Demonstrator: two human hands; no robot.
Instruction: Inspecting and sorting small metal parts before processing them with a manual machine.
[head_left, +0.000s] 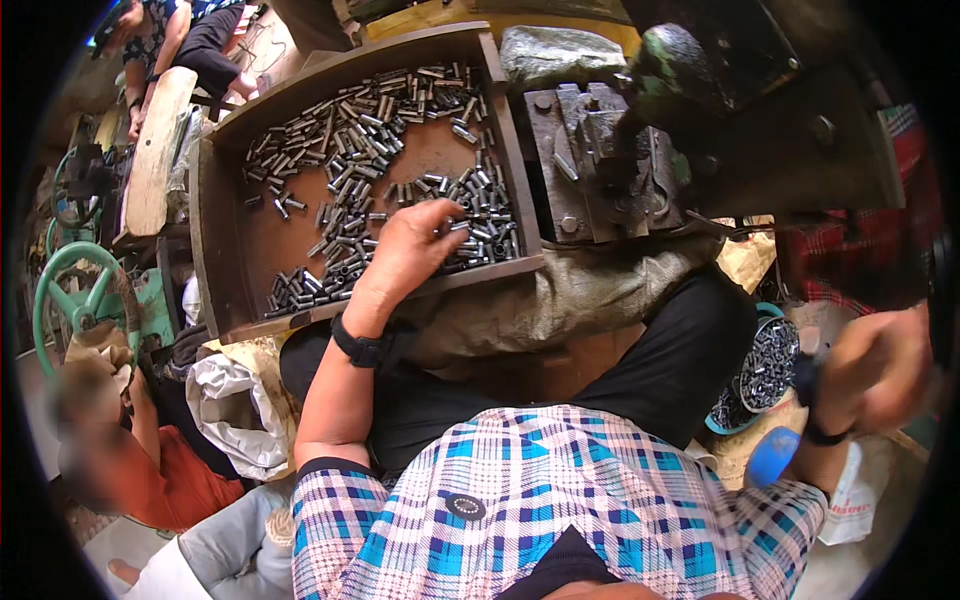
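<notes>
My left hand (pixel 412 248), with a black band on its wrist, reaches over the near side of a shallow wooden tray (pixel 270 325). Its thumb and fingers are curled together at a small shiny metal cylinder (pixel 459 227). Loose metal cylinders (pixel 350 185) of the same sort lie heaped across the tray around it. My right hand (pixel 880 370) is out at the far right, below a red plaid cloth (pixel 845 250); motion smears its fingers, so what it holds does not show. Right of the tray stands a press with a bolted steel die block (pixel 610 165), on which a small cylinder (pixel 566 167) lies.
Buckets of small metal parts (pixel 768 362) stand by my right knee. A white sack (pixel 235 410) is at my left, near a green handwheel (pixel 75 285). One person in orange (pixel 185 480) sits at lower left, another person (pixel 195 35) at upper left.
</notes>
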